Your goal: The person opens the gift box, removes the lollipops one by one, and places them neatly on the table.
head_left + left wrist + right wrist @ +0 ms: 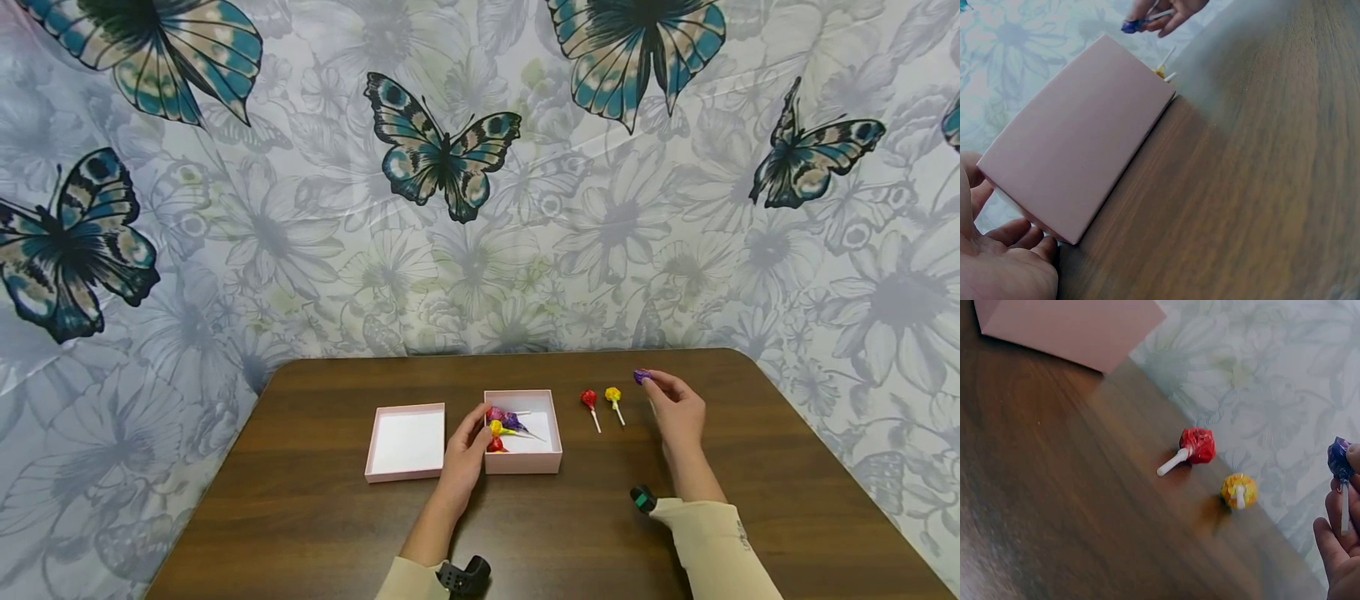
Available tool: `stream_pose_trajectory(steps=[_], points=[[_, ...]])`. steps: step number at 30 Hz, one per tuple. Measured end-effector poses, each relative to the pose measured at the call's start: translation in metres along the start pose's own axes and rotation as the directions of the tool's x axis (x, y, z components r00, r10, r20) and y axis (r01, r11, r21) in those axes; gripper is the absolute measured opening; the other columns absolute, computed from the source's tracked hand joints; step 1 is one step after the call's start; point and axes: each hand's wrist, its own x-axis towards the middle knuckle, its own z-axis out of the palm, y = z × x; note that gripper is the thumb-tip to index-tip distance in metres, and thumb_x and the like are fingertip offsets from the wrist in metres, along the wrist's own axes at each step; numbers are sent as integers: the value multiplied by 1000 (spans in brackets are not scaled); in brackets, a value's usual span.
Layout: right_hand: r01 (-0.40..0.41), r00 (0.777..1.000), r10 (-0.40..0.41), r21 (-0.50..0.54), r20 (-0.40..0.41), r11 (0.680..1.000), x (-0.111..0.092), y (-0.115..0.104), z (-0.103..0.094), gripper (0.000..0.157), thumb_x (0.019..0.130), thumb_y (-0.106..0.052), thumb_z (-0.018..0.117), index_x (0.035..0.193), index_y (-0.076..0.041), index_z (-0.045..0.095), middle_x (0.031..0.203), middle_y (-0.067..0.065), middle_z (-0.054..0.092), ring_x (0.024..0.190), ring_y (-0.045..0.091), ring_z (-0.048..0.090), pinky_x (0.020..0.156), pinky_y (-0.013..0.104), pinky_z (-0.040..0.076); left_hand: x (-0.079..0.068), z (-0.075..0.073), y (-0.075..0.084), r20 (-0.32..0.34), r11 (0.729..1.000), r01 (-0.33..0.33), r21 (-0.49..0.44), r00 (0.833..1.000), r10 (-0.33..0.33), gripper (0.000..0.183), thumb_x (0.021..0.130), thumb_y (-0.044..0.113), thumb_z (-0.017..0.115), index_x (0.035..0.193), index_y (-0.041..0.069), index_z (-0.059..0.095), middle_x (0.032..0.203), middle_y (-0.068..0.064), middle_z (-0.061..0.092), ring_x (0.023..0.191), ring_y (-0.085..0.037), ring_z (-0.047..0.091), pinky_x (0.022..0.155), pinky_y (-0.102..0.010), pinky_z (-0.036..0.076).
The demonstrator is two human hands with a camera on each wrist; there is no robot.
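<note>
My right hand (677, 408) pinches a purple lollipop (1339, 459) by its wrapped head, above the table right of two others. Those are a red lollipop (589, 398) and a yellow lollipop (613, 395), lying side by side with white sticks toward me. My left hand (467, 450) rests at the left wall of an open pink box (525, 463), its thumb and fingers about the corner. Inside the box lie several lollipops in pink, purple, yellow and red wrappers, partly hidden by the left hand. In the left wrist view, the fingers touch the box's near end.
A pink box lid (407, 440), white inside, lies left of the box on the brown wooden table (555, 533). Behind the table's far edge hangs a cloth (480, 275) printed with butterflies and flowers. Both wrists wear dark bands with small devices.
</note>
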Motion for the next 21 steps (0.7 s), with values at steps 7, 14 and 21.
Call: stream_pose_trajectory(steps=[7, 14, 21], points=[[4, 1000, -3, -72, 8, 997, 4, 4, -4, 39, 91, -28, 74, 119, -2, 70, 78, -28, 62, 78, -5, 57, 66, 7, 49, -1, 1, 1, -4, 1000, 5, -2, 1000, -5, 42, 103, 17, 52, 146, 20, 53, 159, -9, 41, 150, -34, 32, 123, -52, 26], [24, 999, -18, -196, 31, 980, 11, 11, -6, 39, 91, -34, 72, 119, -6, 71, 78, -31, 59, 75, -10, 56, 64, 7, 48, -2, 1, 2, -12, 1000, -6, -12, 1000, 6, 43, 103, 16, 52, 146, 19, 52, 158, -9, 42, 150, -33, 33, 123, -52, 26], [39, 999, -33, -336, 24, 941, 18, 23, -8, 38, 92, -39, 71, 116, -10, 73, 93, -13, 70, 78, -10, 52, 65, 8, 45, -2, 0, 2, -8, 1000, 20, 3, 1000, -20, 43, 103, 18, 52, 146, 22, 52, 159, -8, 42, 150, -33, 33, 123, -52, 26]])
